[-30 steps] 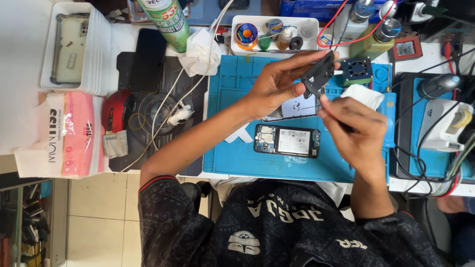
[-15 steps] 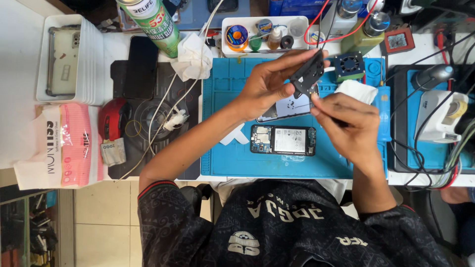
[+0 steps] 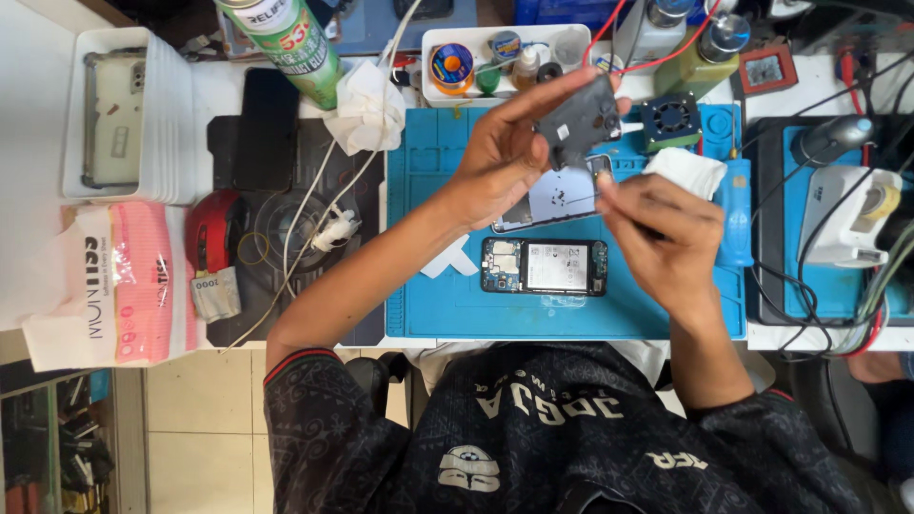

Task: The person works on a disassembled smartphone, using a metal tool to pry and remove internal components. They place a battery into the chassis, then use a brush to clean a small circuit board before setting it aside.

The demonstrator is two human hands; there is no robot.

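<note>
Phone back cover (image 3: 578, 122), pinched by the left hand (image 3: 505, 162) while the right hand's (image 3: 662, 228) closed fingers work its 6 o'clock edge, could be cracked or dropped onto the opened phone (image 3: 544, 266) if pressed harder.

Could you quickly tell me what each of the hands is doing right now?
Left hand: closed on a dark phone back cover, lifted above the blue mat.
Right hand: fingers curled near the cover; whether it holds anything cannot be told.

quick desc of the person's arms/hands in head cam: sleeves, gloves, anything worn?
Both hands bare: left hand, right hand. No gloves, rings or watch visible. Forearms uncovered. Short sleeves of a black patterned shirt; the left cuff has a thin red trim.
</note>
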